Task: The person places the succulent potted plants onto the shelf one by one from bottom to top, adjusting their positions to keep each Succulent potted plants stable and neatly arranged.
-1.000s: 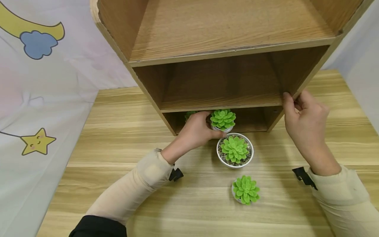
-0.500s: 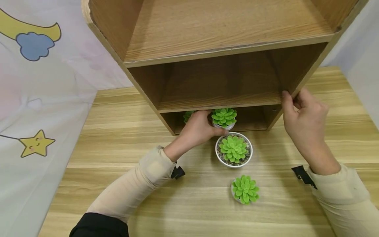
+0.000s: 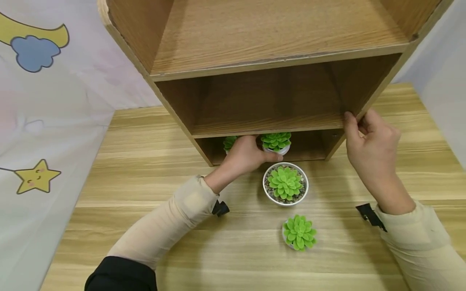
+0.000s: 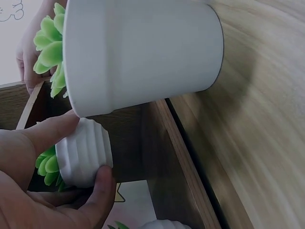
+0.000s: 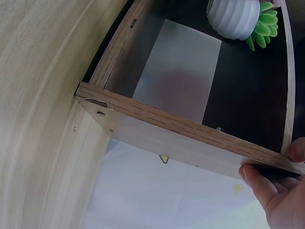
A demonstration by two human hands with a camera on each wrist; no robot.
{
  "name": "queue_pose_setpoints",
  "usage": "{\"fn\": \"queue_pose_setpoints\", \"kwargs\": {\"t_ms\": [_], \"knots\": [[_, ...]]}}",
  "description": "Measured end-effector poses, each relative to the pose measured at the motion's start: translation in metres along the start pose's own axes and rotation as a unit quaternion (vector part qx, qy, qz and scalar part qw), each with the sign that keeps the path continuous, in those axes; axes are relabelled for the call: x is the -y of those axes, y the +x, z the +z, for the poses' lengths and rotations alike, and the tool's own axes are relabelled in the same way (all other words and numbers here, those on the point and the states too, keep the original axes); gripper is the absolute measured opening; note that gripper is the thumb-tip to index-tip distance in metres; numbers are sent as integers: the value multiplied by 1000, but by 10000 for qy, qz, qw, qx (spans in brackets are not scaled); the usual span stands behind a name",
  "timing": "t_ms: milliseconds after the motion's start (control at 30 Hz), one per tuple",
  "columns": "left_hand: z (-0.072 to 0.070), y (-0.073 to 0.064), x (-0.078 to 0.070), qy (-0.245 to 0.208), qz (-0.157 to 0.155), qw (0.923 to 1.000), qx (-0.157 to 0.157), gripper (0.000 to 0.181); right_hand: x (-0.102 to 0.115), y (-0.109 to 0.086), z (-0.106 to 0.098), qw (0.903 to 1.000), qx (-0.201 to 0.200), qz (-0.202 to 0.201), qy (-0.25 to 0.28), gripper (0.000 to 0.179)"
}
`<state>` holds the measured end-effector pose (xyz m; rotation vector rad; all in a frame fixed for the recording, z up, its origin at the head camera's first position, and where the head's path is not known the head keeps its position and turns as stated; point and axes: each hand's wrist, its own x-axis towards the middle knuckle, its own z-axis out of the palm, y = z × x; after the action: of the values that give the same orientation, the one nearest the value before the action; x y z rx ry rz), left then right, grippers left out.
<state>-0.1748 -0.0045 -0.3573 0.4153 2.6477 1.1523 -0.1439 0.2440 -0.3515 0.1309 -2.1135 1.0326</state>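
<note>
Gripped between the thumb and fingers of the left hand [image 3: 245,155]: a small white ribbed pot with a bright green rosette succulent [image 4: 85,152], held at the front of the lowest compartment of a brown wood-grain shelf unit [image 3: 280,32], just below the lower shelf board [image 3: 269,130]; contact with the compartment floor impossible to tell. Inside the same compartment, farther left and partly hidden behind the left hand, a second green succulent [image 3: 229,142], with a white ribbed pot at the lower edge of the left wrist view. Directly in front, upright on the pale striped wood-grain tabletop [image 3: 255,258], a larger smooth white tapered pot with gravel and a green succulent [image 3: 285,184], close to the left thumb tip; touching or apart, not clear. Nearest the wearer, well apart from both hands, another small green succulent in a white pot [image 3: 299,233]. Closed around the right side panel of the unit: the right hand [image 3: 378,137], thumb on the inner face, fingers on the outer. On both forearms, cream sleeves [image 3: 145,230]. At far left, a white cloth backdrop [image 3: 73,113] printed with a yellow star [image 3: 38,176] and a blue cloud [image 3: 34,53].
</note>
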Motion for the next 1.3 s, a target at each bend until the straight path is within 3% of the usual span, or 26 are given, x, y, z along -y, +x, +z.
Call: {"fn": "queue_pose_setpoints", "kwargs": {"t_ms": [467, 667, 1000, 1100, 1300], "knots": [[8, 13, -4, 180, -400, 9989, 182, 86, -1, 0, 0, 10000, 6, -48, 37, 21], [11, 20, -4, 280, -322, 9987, 280, 90, -1, 1, 0, 10000, 30, -71, 46, 21], [17, 26, -6, 67, -153, 9993, 327, 91, -2, -1, -1, 10000, 29, -37, -47, 20], [18, 28, -8, 110, -301, 9987, 396, 91, -2, 0, -1, 10000, 21, -50, 3, 19], [21, 33, -10, 600, -903, 9921, 637, 96, -1, 1, -1, 9999, 52, -80, 59, 20]]}}
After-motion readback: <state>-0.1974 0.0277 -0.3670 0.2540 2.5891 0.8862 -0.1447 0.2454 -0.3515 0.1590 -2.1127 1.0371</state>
